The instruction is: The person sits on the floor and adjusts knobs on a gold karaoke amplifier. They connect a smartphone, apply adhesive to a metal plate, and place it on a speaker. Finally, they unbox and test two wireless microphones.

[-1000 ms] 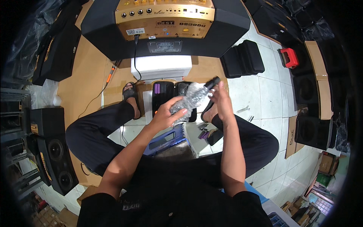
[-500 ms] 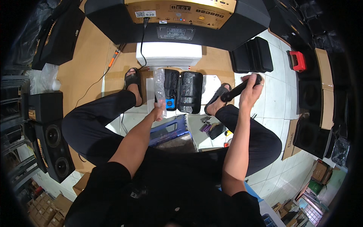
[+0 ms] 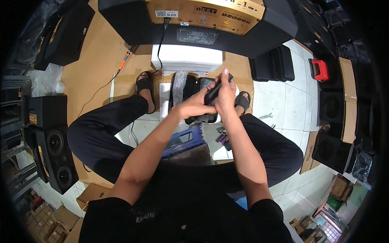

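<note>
A speaker [image 3: 239, 40] stands farthest ahead, with a foam block [image 3: 187, 58] before it on the person's side. Nearer, between the left foot [image 3: 144, 90] and right foot [image 3: 244, 99], lies an open case [image 3: 190, 87] with bubble wrap [image 3: 178, 86] on its left half. Closed cases [image 3: 276, 62] lie ahead right; a wrench [image 3: 266, 116] lies right, on the floor [image 3: 298, 97]; a soldering iron [image 3: 123, 62] lies left, on cardboard [image 3: 99, 62].

Print on a speaker [image 3: 265, 44], a shirt [image 3: 178, 227] and cardboard [image 3: 310, 154]
Gold panel [image 3: 190, 18]: dark nameplate [image 3: 206, 10] with bold letters, white sticker [image 3: 166, 16] with square code and characters, dark icons [image 3: 236, 19]; below, a printed plate [image 3: 197, 36]; shirt, pale letters [image 3: 145, 215]; cardboard, dark letters; carton [image 3: 92, 196], an arrow [image 3: 101, 195]
</note>
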Motion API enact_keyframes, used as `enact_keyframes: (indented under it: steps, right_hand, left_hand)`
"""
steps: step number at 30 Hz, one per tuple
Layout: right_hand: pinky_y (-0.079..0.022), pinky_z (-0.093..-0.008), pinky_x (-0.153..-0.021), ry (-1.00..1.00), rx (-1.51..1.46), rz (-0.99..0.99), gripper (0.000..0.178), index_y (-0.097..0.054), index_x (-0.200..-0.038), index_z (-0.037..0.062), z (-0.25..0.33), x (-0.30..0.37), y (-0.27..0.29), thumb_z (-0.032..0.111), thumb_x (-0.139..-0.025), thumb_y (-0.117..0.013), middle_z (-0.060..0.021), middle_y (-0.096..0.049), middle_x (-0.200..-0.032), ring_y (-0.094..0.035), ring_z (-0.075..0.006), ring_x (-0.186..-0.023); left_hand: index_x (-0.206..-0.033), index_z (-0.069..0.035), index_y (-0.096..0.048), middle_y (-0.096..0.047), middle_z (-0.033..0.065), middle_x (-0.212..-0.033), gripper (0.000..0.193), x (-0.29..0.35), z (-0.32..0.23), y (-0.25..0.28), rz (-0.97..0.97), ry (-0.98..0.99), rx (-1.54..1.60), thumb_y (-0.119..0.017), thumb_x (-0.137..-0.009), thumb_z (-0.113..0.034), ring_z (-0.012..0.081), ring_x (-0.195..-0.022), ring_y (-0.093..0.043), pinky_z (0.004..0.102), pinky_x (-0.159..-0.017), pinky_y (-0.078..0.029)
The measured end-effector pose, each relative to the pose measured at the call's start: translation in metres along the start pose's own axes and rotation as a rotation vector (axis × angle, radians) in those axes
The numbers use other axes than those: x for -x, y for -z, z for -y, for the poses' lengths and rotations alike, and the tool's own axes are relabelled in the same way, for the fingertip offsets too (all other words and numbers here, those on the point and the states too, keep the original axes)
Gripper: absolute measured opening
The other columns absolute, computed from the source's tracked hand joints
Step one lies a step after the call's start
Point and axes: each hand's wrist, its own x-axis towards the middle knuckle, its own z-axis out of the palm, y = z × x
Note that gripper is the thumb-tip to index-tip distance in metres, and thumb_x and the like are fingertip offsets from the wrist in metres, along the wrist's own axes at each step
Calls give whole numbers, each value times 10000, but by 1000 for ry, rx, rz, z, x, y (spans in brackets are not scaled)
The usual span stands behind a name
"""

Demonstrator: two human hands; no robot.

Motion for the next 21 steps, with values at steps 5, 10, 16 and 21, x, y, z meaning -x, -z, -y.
enact_keyframes:
  steps: [5, 10, 16, 21]
  right_hand:
    - [-530, -383, -668, -259, -71, 468, 524, -501, -861, 109, 18, -1, -38, 608, -1001, -582, -11, -473, -677, -521, -184, -596]
    - [-519, -316, -852, -190, 771, 706, 505, -617, -1059, 61, 73, 5, -35, 559, -1048, -527, -58, -633, -900, -634, -168, -847]
    - [-517, -262, -747, 98, 700, 938, 310, -628, -1176, 49, 90, 6, -28, 307, -1014, -689, -15, -637, -958, -620, -86, -858]
    - [-505, -258, -753, -68, 813, 1012, 423, -544, -1377, 64, 88, -14, -22, 238, -1019, -685, -16, -643, -962, -626, -80, -858]
  left_hand:
    - [-1149, -4, -523, -668, 101, -761, 552, 34, -39, 31, -111, 106, 152, -871, -797, -250, 184, -596, -665, 360, -542, -519]
    - [-1481, 47, -367, -619, 67, -707, 925, 88, -72, 102, 53, 223, -122, -897, -798, -281, 128, -500, -581, 294, -471, -448]
    - [-1568, -9, -299, -677, 16, -676, 1111, 89, -42, 131, 241, 254, -194, -876, -723, -441, 111, -564, -646, 299, -702, -500]
    - [-1558, 40, -268, -638, 67, -760, 1152, 81, -43, 129, 198, 227, -105, -945, -707, -338, 131, -512, -588, 292, -499, -452]
